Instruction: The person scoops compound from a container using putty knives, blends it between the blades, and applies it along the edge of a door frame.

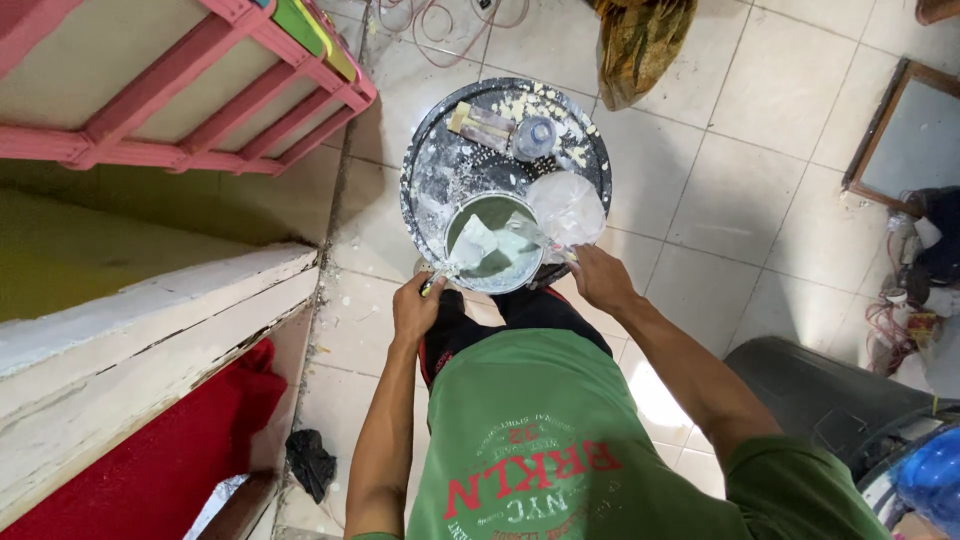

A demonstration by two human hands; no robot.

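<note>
1. Down at the floor, the left hand [415, 310] has its fingers curled tight around a thin tool handle [432, 284] at the near-left rim of a small round tin [494, 243]; the tool's far end is too smeared with white to make out.
2. Across from it, the right hand [602, 280] pinches the edge of a clear plastic bag [566, 208] just beside the tin's right rim, fingers pressed together on the plastic.
3. Inside the tin lies grey-green paste with pale lumps on top.
4. The tin stands on the near part of a large round black lid [450, 170], spattered white, which rests on the tiled floor [750, 190].
5. Farther back on that lid lie a flat scraper [482, 121] and a small clear cap [535, 136], well apart from both hands.
</note>
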